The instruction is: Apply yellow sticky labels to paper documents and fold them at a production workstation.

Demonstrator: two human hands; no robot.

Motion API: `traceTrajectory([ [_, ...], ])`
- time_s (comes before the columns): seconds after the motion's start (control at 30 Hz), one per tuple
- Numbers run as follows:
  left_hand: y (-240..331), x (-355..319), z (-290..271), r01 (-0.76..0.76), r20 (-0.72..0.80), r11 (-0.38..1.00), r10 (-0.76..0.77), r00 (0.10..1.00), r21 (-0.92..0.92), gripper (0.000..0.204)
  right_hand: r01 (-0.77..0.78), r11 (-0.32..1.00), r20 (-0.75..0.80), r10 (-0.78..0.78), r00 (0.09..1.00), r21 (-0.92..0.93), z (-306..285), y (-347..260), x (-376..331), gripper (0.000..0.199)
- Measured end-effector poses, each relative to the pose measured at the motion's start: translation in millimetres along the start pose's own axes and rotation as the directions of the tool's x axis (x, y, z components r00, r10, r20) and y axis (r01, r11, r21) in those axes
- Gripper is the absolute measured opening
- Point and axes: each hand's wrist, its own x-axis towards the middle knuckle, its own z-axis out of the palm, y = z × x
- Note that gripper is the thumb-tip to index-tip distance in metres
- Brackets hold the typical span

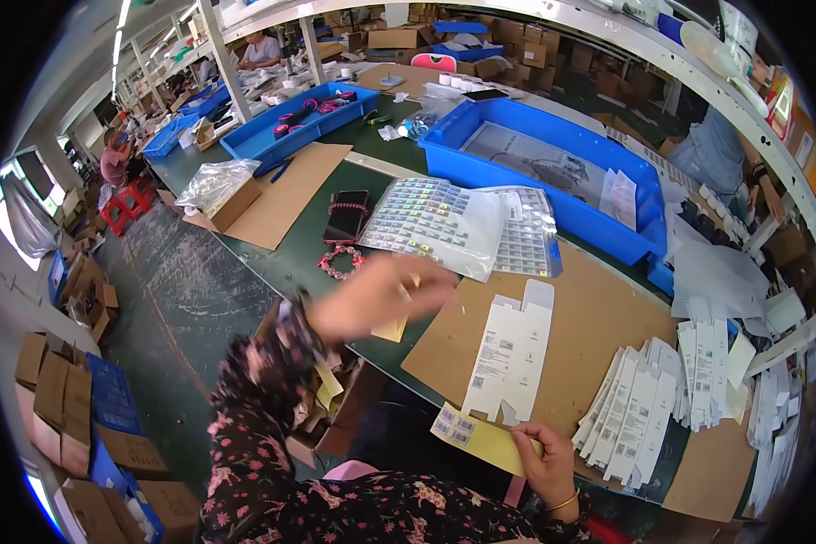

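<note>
My right hand [551,467] pinches a yellow label backing strip [491,442] between thumb and fingers at the table's near edge. A few small printed labels sit at the strip's left end. My left hand [385,295] is smeared by motion above the table edge, near a beaded bracelet [340,262]; whether its fingers hold anything cannot be made out. Just beyond the strip, a flat unfolded white box [514,349] with printing and side flaps lies on a brown cardboard sheet [598,313]. A fanned stack of similar flat boxes [632,412] rests to the right.
Label sheets [431,218] in clear plastic lie beyond my left hand, beside a dark phone [346,216]. Behind them stands a blue tray [544,172]; another blue tray [299,127] holds scissors. More flat boxes [703,372] are at right. A white shelf beam [689,68] crosses overhead.
</note>
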Motion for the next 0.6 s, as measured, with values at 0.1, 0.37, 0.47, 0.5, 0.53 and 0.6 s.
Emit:
traceTrajectory([
  [0.1,16.1,-26.2,71.5,-0.330,0.196,0.939,0.306,0.932,0.099,0.035,0.003,1.000,0.024,-0.002,1.000,-0.019,-3.5,-6.3,-0.5,0.012],
  [0.37,-10.1,-48.9,153.3,0.020,0.373,0.999,-0.005,0.928,-0.035,0.019,0.037,0.999,0.132,-0.036,0.991,-0.008,-3.3,22.6,2.0,0.022],
  [0.47,-19.1,-49.8,167.8,0.077,0.355,0.997,-0.072,0.932,0.000,0.015,0.014,1.000,0.023,-0.014,1.000,-0.016,-13.9,22.2,-5.5,0.023],
  [0.5,-18.3,-48.4,168.4,0.048,0.408,0.999,-0.038,0.912,-0.014,0.015,0.040,0.997,0.045,-0.042,0.998,0.060,-14.3,21.3,-4.8,0.023],
  [0.53,-16.2,-46.5,169.3,0.045,0.428,0.999,-0.035,0.903,-0.012,0.014,0.069,0.988,0.068,-0.078,0.995,0.136,-16.8,21.5,-7.5,0.023],
  [0.6,-16.0,-46.4,164.9,0.055,0.432,0.998,-0.055,0.900,0.013,0.015,0.049,0.989,0.036,-0.055,0.998,0.136,-15.6,21.3,-9.9,0.023],
])
